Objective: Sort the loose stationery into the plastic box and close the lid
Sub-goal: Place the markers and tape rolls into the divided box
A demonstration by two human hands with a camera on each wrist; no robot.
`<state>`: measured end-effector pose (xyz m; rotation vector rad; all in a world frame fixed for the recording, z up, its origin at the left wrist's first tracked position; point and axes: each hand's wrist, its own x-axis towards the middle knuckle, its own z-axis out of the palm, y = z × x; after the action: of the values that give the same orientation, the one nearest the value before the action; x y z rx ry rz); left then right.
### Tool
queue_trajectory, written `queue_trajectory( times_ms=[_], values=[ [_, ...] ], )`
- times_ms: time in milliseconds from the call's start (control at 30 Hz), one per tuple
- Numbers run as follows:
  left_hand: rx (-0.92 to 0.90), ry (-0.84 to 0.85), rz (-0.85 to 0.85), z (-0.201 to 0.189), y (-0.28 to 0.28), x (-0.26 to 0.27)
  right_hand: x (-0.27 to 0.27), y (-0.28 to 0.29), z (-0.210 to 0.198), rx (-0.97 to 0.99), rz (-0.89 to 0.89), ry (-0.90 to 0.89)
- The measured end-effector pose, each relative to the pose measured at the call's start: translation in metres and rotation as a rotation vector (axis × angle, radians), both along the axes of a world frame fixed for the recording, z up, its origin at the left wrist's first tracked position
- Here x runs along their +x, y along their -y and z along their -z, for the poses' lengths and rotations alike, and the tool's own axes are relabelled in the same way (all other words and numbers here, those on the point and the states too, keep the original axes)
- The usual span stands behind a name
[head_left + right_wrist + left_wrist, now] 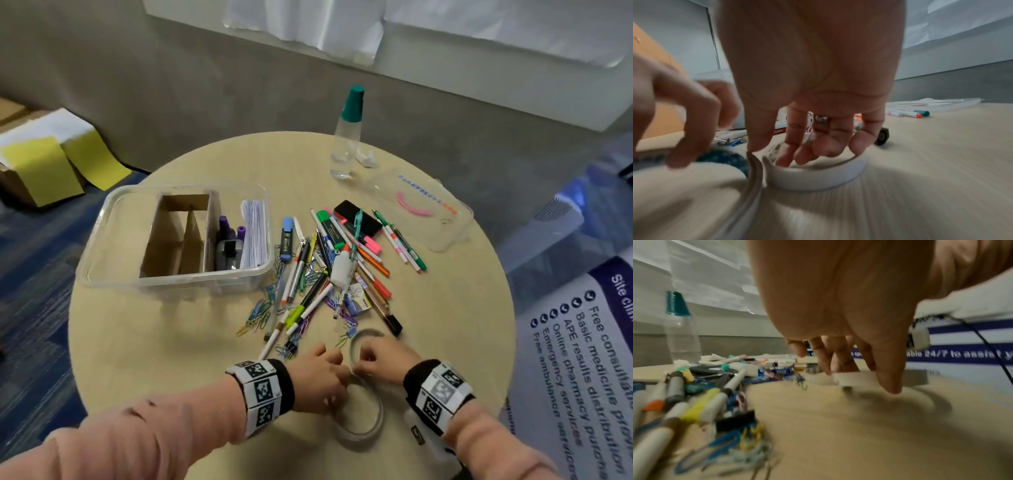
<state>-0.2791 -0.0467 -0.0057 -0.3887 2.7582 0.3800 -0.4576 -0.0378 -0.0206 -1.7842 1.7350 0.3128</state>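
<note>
Near the front edge of the round surface [171,342], both hands low and close together, each on a ring of tape. Right hand [380,359] on the white tape roll [813,177]: fingers [795,146] curled down inside the ring, thumb on the outer wall, so a closed grip pinching that wall, with the roll flat on the wood. Left hand [322,377] on the larger clear tape roll [373,428], just beside and touching the white one; fingers bent over its rim with the thumb down the outside, apparently a pinching grip as well, though motion blur in the left wrist view leaves the exact contact unclear. Clear roll seemingly tipped up on that side.

Further back at the left, the plastic box [102,219], open, holding a cardboard divider [171,240], purple markers and a stack of paper [255,236]. Lid [445,233] flat at the right, well apart from the box. Between them, a loose heap of pens and markers [329,260], with coloured paper clips [260,311] scattered at its near left. Behind the heap, upright, a clear bottle [346,144] with a green cap.
</note>
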Motion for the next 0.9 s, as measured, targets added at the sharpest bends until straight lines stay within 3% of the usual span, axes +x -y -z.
queue_trajectory(
  times_ms=[100,267,367,433,533,600,667,767,900],
  values=[
    [0.093,-0.059,-0.069,-0.014,0.006,0.014,0.002,-0.006,0.005,-0.054,-0.033,-0.055],
    [0.389,-0.161,-0.392,-0.046,0.032,0.048,0.008,-0.003,-0.004,-0.046,-0.051,-0.048],
    [0.773,-0.414,-0.675,-0.061,0.046,0.067,0.01,0.006,-0.029,-0.164,0.081,0.032],
    [0.941,-0.589,-0.819,-0.069,0.05,0.076,0.016,0.014,-0.053,-0.308,0.226,0.204],
    [1.014,-0.809,-0.913,-0.082,0.059,0.079,0.038,0.025,-0.088,-0.528,0.382,0.578],
    [1.07,-0.94,-0.972,-0.092,0.068,0.078,0.062,0.032,-0.109,-0.592,0.336,0.774],
    [1.093,-1.021,-0.999,-0.104,0.079,0.079,0.087,0.041,-0.124,-0.635,0.199,0.797],
    [1.069,-1.065,-1.014,-0.122,0.093,0.087,0.118,0.063,-0.135,-0.699,0.043,0.691],
    [0.878,-1.138,-1.135,-0.136,0.115,0.108,0.145,0.098,-0.138,-0.664,0.042,0.664]
  ],
)
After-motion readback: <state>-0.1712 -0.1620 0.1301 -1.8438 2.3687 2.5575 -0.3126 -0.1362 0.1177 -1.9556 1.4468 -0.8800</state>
